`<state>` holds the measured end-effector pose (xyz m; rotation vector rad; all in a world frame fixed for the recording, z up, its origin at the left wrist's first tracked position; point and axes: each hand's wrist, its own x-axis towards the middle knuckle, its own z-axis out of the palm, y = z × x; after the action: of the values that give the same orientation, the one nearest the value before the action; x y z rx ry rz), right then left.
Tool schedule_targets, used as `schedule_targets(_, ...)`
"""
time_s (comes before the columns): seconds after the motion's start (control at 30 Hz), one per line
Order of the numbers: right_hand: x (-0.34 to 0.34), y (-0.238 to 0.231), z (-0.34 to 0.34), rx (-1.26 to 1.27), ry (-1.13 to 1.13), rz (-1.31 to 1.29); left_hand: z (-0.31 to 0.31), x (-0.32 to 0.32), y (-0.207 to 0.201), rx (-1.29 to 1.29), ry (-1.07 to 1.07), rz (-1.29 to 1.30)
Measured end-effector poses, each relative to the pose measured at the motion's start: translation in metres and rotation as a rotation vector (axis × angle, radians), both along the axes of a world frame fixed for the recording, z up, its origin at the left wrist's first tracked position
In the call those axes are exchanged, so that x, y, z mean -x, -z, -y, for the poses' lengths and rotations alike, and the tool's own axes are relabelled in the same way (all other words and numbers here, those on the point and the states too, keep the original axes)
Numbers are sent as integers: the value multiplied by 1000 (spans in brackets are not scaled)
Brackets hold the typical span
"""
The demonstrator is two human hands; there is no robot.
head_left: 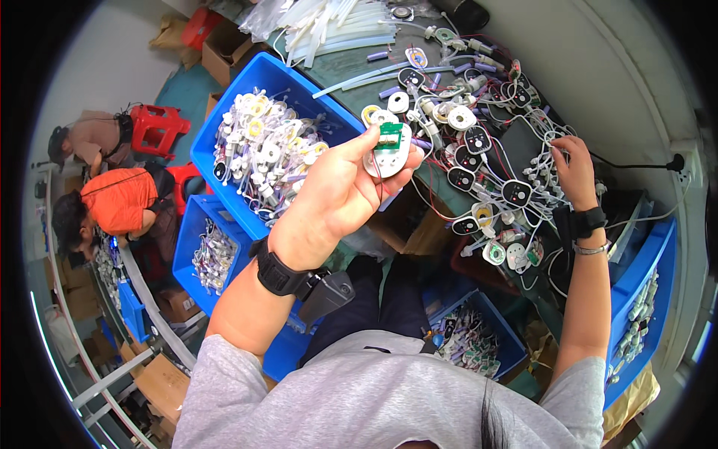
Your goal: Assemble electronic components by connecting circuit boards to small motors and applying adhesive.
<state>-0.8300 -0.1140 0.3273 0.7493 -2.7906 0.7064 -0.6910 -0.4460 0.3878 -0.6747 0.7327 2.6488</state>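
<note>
My left hand (340, 183) is raised over the edge of the work table, gripping a white oval plastic housing with a green circuit board (389, 142) between thumb and fingers. A thin dark wire hangs across the housing. At the right side of the pile, my right hand (574, 170) has its fingers curled beside a tangle of white cables (544, 173); what lies between the fingertips is too small to tell. Between the hands lie several black oval control panels (516, 193) with wires, white round parts (461, 117) and purple cylindrical cells (389, 93).
A blue bin (203, 138) of white parts stands left of the table. Smaller blue bins (179, 251) hold more parts, one at the far right (628, 329). Clear tubes (329, 37) lie at the back. Two people (116, 198) bend over work at far left, near red stools (157, 129).
</note>
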Motion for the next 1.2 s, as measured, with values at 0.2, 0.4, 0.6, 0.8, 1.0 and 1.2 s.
schedule_targets(0.2, -10, -14, 3, 94, -1, 43, -5, -12, -14, 5, 39, -55)
schedule_targets(0.4, -19, -10, -9, 81, 31, 70, -10, -17, -26, -30, 70, -51)
schedule_targets(0.6, -26, -13, -12, 77, 61, 103, -13, -19, -29, -43, 43, -19)
schedule_targets(0.8, -27, -12, -10, 76, 61, 103, -10, -25, -28, -6, 42, -14)
schedule_targets(1.0, -25, -9, -10, 60, 43, 109, -8, -28, -27, -36, 48, -39)
schedule_targets(1.2, -19, -7, -6, 10, 51, 114, -12, -34, -33, -27, 42, -34)
